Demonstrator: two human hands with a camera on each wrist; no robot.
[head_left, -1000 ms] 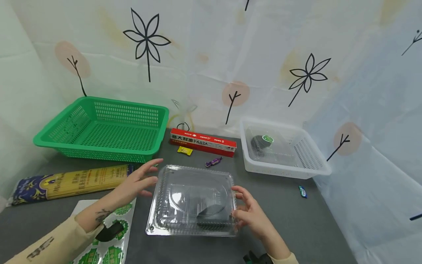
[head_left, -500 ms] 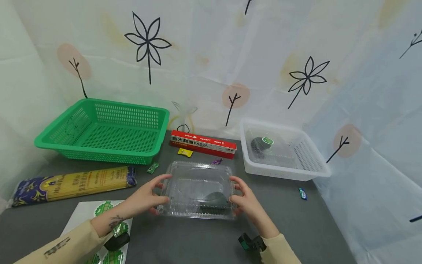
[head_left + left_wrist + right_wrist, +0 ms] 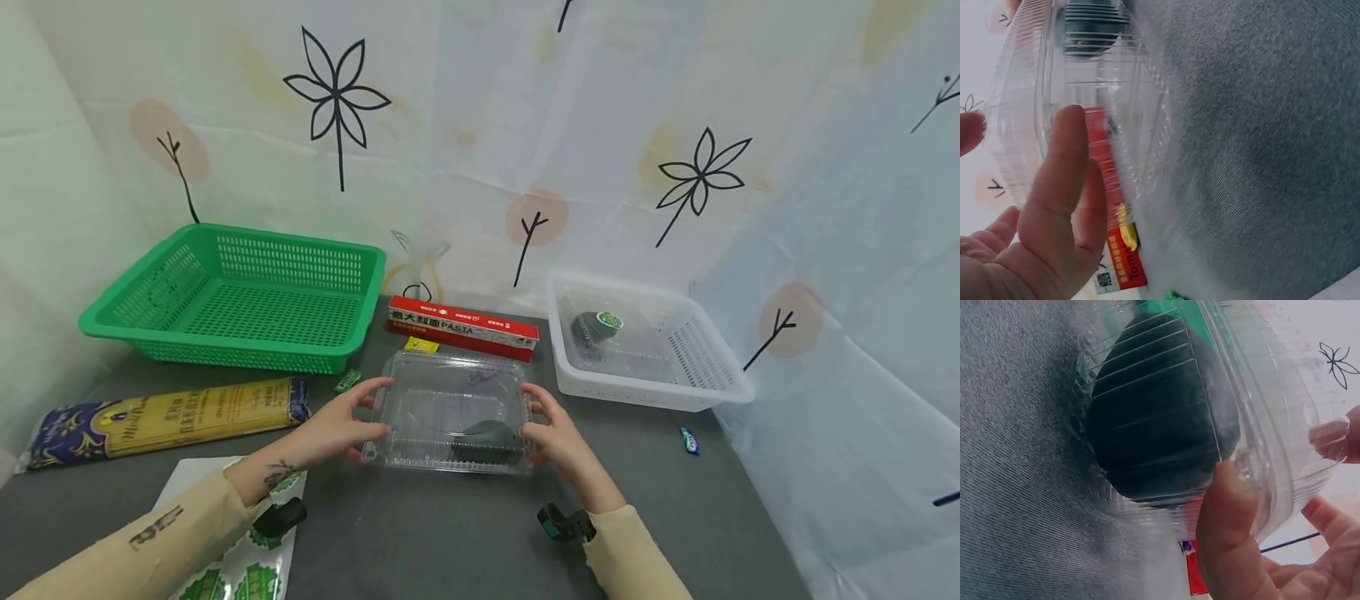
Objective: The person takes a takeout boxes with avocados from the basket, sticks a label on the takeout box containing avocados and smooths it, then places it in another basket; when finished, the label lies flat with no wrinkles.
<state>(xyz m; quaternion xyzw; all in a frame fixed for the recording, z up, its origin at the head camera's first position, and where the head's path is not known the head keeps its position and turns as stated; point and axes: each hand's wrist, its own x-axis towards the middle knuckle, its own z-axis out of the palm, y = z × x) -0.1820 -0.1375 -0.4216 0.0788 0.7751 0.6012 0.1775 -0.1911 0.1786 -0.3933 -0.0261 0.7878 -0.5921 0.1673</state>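
Observation:
A clear plastic clamshell box [image 3: 435, 417], lid down, is held level between both hands in the head view. Inside it, toward the right, lies a dark oval object [image 3: 1154, 412], smooth and egg-shaped. My left hand [image 3: 345, 427] grips the box's left side at the rim, thumb at the near end and fingers farther back. At the right side my right hand [image 3: 553, 429] holds the rim the same way. In the left wrist view, fingers [image 3: 1060, 162] press along the box's edge; the right wrist view has a fingertip at the rim beside the dark object.
Behind the box lie a red pasta box [image 3: 480, 329] and a yellow candy [image 3: 422, 345]. A green basket [image 3: 247, 354] stands back left; a white basket [image 3: 645, 390] with another clear box stands back right. Noodles [image 3: 172, 421] and a sticker sheet [image 3: 251, 575] lie left.
My left hand has come in from beside the box and taken hold of its left side. The box has moved away from me, toward the pasta box, with both hands.

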